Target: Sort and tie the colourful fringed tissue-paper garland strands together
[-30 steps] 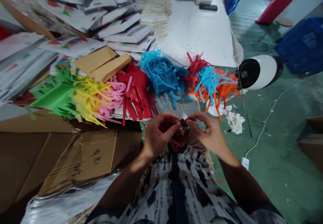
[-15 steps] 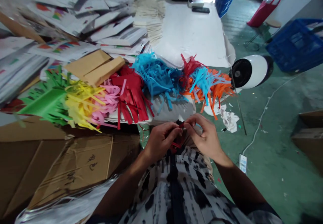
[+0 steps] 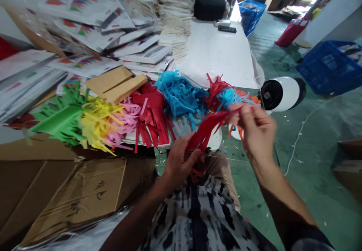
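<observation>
My left hand point(image 3: 179, 160) is closed low on a bundle of red fringed paper strips point(image 3: 207, 128) above my lap. My right hand point(image 3: 256, 128) is raised to the right and pinches the upper end of the same red strips, stretching them between both hands. Behind them, along the table edge, lie fringed paper piles: green point(image 3: 58, 117), yellow point(image 3: 97, 119), pink point(image 3: 127, 115), red point(image 3: 151, 109), blue point(image 3: 181, 94) and orange point(image 3: 249, 98).
Printed sheets and flat white boxes point(image 3: 85, 28) are stacked at the back left, with brown envelopes point(image 3: 117, 81) in front. A flattened cardboard box point(image 3: 85, 187) lies at lower left. A white fan point(image 3: 279, 89), blue crates point(image 3: 329, 66) and a cable stand on the green floor.
My right hand has lifted up and to the right, drawing the red strips out long; before, both hands were pinched close together over my lap. The view has tilted up.
</observation>
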`<act>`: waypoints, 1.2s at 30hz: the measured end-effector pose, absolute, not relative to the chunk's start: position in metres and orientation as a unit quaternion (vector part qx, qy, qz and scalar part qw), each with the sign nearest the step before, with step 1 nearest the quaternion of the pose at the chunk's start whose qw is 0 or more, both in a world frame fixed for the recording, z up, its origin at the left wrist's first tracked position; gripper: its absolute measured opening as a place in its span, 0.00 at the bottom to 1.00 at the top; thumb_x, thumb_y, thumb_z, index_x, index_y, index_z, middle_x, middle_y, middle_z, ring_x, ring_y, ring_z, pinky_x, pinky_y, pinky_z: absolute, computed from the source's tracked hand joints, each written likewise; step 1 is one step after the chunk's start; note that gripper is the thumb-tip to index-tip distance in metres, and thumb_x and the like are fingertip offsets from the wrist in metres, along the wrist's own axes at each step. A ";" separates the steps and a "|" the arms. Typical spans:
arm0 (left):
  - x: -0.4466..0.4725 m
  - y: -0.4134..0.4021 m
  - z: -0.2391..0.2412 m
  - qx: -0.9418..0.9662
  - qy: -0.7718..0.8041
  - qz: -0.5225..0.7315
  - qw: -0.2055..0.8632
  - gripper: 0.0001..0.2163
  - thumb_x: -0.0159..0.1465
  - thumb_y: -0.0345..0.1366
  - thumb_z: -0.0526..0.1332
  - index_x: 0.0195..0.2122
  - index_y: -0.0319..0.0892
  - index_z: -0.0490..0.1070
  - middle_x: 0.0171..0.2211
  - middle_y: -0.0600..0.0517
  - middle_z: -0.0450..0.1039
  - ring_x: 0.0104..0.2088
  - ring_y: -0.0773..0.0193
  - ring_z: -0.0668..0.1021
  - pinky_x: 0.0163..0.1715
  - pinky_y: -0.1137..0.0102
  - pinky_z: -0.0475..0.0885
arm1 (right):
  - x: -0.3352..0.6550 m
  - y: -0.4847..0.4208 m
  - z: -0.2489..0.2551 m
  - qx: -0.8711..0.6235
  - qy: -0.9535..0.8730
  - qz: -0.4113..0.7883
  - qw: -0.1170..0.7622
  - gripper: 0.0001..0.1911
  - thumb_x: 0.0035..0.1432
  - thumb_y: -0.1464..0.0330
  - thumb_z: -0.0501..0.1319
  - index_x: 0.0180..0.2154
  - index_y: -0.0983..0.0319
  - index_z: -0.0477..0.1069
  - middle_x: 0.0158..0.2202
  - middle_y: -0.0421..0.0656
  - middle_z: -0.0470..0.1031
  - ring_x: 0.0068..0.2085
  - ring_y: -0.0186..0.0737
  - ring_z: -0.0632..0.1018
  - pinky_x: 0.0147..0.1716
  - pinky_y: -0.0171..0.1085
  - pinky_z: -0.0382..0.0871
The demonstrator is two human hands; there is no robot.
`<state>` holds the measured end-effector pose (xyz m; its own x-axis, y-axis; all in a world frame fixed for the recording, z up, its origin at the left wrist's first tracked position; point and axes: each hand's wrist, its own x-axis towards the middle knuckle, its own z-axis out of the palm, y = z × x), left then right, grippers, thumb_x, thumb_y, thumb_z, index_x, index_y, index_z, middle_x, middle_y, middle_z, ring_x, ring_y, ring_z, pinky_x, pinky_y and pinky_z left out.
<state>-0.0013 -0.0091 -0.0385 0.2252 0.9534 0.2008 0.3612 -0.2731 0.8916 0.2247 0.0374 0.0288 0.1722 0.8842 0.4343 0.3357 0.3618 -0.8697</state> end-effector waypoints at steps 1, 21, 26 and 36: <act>-0.006 -0.008 -0.040 0.694 0.475 0.411 0.351 0.21 0.73 0.42 0.61 0.66 0.46 0.69 0.62 0.43 0.74 0.62 0.52 0.76 0.61 0.55 0.72 | 0.227 0.050 0.038 -0.507 -0.593 0.153 0.606 0.17 0.77 0.59 0.53 0.54 0.53 0.78 0.49 0.46 0.83 0.41 0.44 0.86 0.42 0.46 0.84; -0.136 0.029 -0.035 0.731 0.460 0.480 0.154 0.09 0.69 0.28 0.66 0.47 0.47 0.81 0.43 0.51 0.84 0.46 0.59 0.81 0.51 0.61 0.75 | 0.159 0.132 -0.002 -0.479 -0.839 -0.122 0.229 0.16 0.72 0.61 0.60 0.50 0.62 0.82 0.49 0.52 0.84 0.47 0.56 0.81 0.44 0.52 0.71; -0.181 0.024 -0.032 0.682 0.533 0.496 0.073 0.07 0.70 0.30 0.65 0.45 0.48 0.81 0.42 0.51 0.84 0.45 0.58 0.82 0.52 0.59 0.74 | 0.071 0.129 0.005 -0.350 -0.882 -0.030 0.315 0.09 0.72 0.66 0.62 0.42 0.58 0.81 0.40 0.45 0.85 0.41 0.48 0.80 0.41 0.48 0.69; -0.266 0.071 -0.035 0.662 0.654 0.367 -0.020 0.14 0.70 0.34 0.61 0.55 0.44 0.78 0.53 0.45 0.81 0.55 0.48 0.77 0.58 0.55 0.68 | -0.049 0.139 -0.013 -0.280 -0.932 0.062 0.220 0.14 0.72 0.66 0.61 0.55 0.57 0.76 0.49 0.47 0.84 0.50 0.51 0.76 0.50 0.50 0.62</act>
